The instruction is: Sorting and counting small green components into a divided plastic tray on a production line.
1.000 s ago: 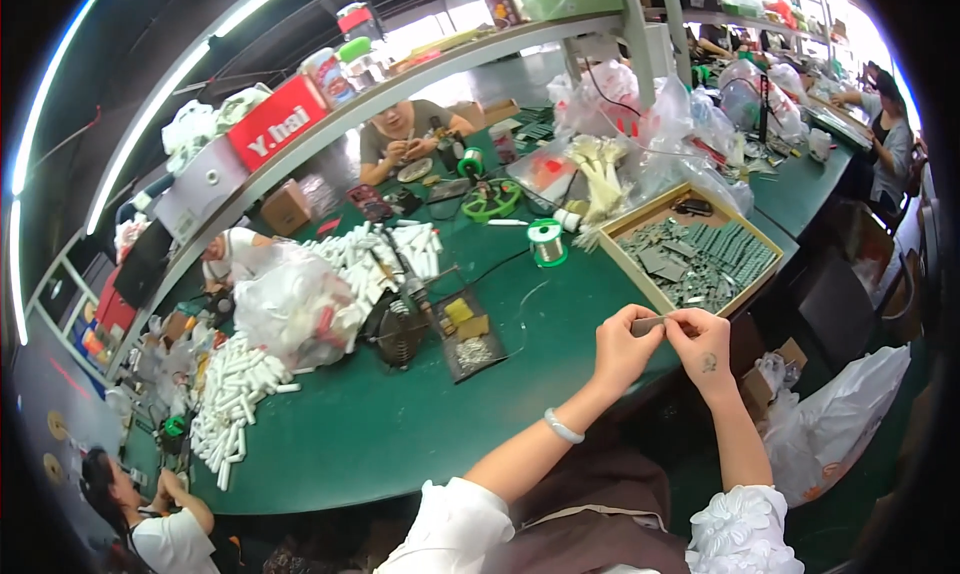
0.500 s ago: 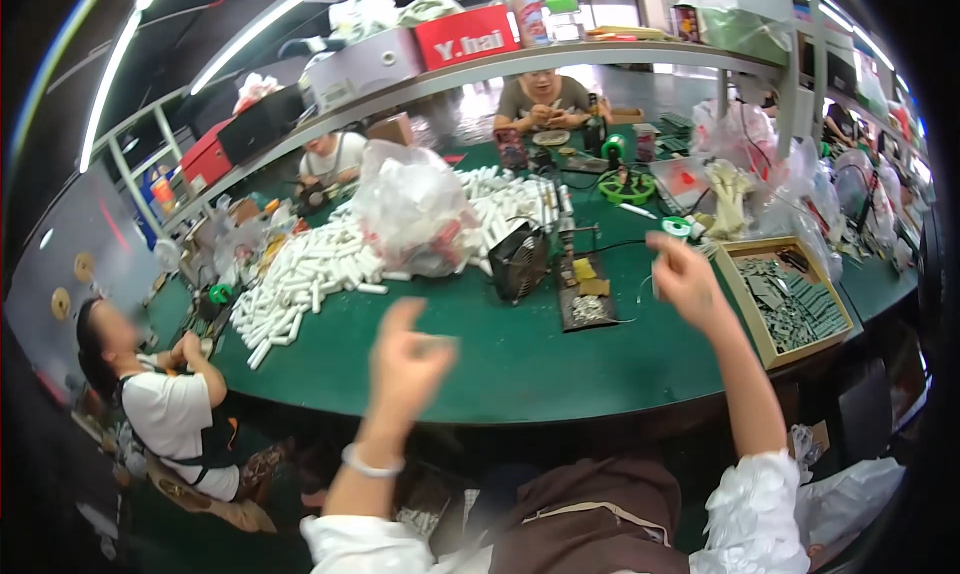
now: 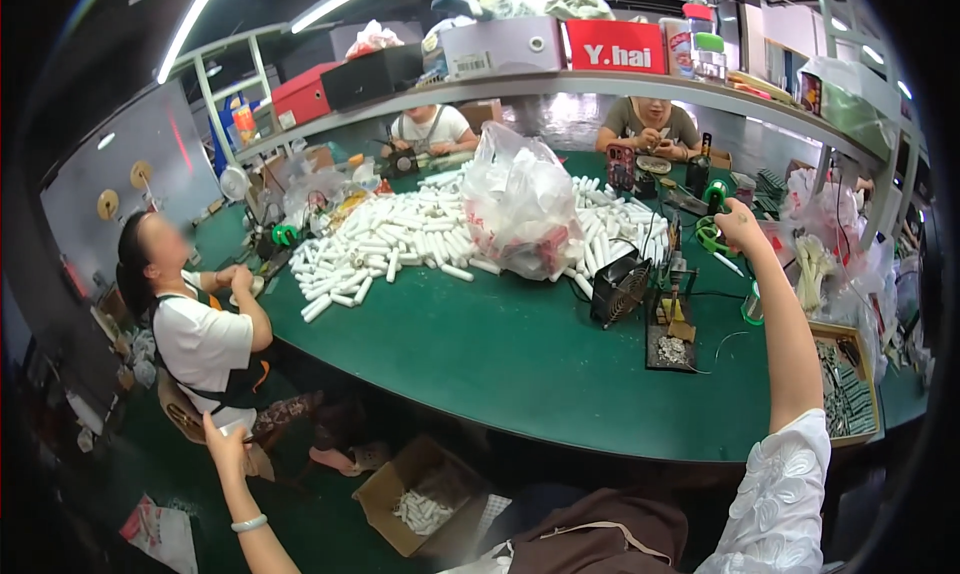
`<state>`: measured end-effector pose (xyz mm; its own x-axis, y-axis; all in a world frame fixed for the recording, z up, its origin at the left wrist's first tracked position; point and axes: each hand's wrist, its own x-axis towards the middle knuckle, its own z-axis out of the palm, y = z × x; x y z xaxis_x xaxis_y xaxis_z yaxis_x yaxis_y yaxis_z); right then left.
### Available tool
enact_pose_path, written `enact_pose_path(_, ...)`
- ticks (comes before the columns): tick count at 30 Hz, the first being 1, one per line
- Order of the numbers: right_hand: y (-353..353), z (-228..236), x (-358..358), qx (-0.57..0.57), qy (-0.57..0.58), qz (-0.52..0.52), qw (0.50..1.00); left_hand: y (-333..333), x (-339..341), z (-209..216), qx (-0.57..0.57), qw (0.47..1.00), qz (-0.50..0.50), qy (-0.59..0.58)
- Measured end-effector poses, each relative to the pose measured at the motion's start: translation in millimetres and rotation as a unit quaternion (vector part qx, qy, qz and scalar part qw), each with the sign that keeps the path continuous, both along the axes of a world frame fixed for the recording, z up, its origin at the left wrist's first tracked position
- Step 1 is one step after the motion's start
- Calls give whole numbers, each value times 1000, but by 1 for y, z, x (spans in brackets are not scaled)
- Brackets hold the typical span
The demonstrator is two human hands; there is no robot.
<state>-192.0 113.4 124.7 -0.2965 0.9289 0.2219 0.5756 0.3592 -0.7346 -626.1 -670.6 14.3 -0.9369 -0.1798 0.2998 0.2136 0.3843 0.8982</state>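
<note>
My left hand [image 3: 229, 449], with a pale band at the wrist, is out at the lower left, off the table. Its index finger and thumb stand apart, and it looks bare of any held thing. My right hand [image 3: 741, 228] is stretched far over the table's right side, fingers curled in. Its fingertips overlap a green reel stand [image 3: 710, 240] in the picture; touch cannot be told, nor what is inside the fingers. Nearby lie a solder spool [image 3: 752, 304] and a soldering iron stand [image 3: 672, 349]. A pile of white tubes [image 3: 400, 236] covers the table's middle.
A bulging plastic bag [image 3: 522, 204] and a black fan [image 3: 620, 289] stand on the green table [image 3: 520, 374]. A tray of small parts [image 3: 848, 384] sits at the right. A carton [image 3: 400, 519] with white tubes is below. One co-worker [image 3: 205, 334] sits left; two sit opposite.
My hands have spread apart, the left going left and down, the right going right and up to the green reel stand. The view has swung left, showing the carton below more fully.
</note>
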Motion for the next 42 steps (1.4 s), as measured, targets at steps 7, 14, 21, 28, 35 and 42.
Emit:
enact_pose_path(7, -2, 2, 5, -7, 33, 33, 999, 72, 3, -12, -12, 996, -54, -74)
enact_pose_path(14, -28, -8, 7, -19, 76, 61, 995, 95, -6, 0, -11, 994, -97, -58)
enact_pose_path(21, -40, 4, 10, -14, 56, 35, 998, 88, -46, -9, -45, 996, -41, -68)
enact_pose_path(28, -65, 15, -1, -58, 44, 23, 997, 88, -60, -2, -21, 998, -20, -51)
enact_pose_path(35, -78, 14, -2, -32, 63, 28, 997, 62, -61, -15, -11, 997, -22, -71)
enact_pose_path(42, -87, 5, 13, -23, 16, 40, 999, 57, -21, -3, 19, 998, -54, -16)
